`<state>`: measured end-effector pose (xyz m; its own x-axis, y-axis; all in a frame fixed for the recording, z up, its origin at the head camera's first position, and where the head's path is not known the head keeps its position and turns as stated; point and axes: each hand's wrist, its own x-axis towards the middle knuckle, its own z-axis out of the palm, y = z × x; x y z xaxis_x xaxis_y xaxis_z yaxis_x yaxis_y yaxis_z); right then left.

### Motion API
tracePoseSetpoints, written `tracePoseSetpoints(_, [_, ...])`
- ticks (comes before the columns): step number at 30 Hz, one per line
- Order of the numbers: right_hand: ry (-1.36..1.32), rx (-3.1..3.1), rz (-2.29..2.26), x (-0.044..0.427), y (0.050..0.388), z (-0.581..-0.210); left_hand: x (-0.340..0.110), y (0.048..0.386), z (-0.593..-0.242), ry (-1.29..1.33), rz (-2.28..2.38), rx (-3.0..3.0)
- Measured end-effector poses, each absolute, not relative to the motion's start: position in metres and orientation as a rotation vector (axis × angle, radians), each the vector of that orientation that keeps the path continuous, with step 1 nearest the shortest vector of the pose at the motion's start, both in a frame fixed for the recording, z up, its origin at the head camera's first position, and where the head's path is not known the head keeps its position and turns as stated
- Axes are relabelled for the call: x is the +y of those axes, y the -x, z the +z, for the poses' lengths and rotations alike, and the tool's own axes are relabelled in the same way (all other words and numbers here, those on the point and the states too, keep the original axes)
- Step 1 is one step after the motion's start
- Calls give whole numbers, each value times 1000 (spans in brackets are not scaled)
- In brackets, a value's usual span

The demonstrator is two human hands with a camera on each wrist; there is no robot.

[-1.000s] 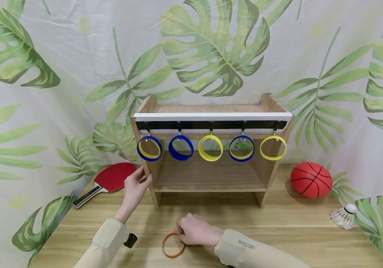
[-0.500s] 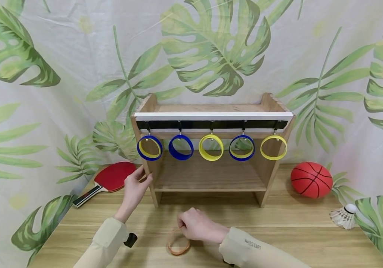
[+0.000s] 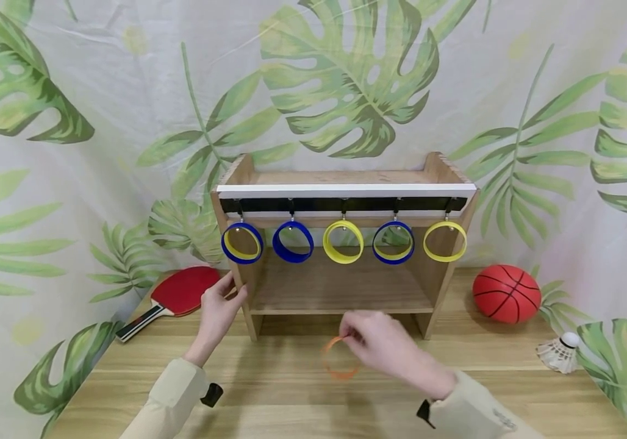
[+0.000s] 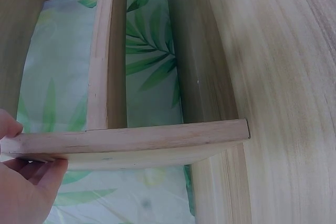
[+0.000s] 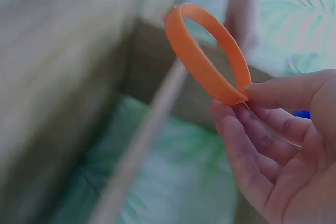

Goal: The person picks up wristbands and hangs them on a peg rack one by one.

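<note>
My right hand (image 3: 382,344) pinches an orange ring (image 5: 202,59) between thumb and fingertips. In the head view the ring hangs in front of the wooden shelf (image 3: 341,286), above the table, slightly blurred. My left hand (image 3: 220,305) grips the front edge of the shelf's left side panel (image 4: 157,139), its thumb on one face and its fingers on the other. From hooks on the shelf's black strip (image 3: 319,205) hang several rings, among them a blue ring (image 3: 293,251), a yellow ring (image 3: 341,253) and another yellow ring (image 3: 445,256) at the right end.
A red table tennis bat (image 3: 189,291) lies left of the shelf, near my left hand. On the right are a small red basketball (image 3: 507,294) and a shuttlecock (image 3: 560,353). A leaf-patterned cloth (image 3: 127,122) hangs behind the shelf.
The right hand has lifted the orange ring off the table and carried it right and toward the shelf. My left hand stays on the side panel.
</note>
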<state>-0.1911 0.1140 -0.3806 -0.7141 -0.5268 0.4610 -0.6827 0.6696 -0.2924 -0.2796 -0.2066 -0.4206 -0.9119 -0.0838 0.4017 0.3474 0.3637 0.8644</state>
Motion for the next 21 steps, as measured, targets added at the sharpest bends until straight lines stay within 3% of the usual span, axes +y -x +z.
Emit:
tracePoseSetpoints(13, [-723,-2227,568,196,170,-272,-208,283,-424,219,-1545,-2253])
tracePoseSetpoints(21, [-571,-2193,555,229,182,-239,-207,283,-423,217,-1553,-2252])
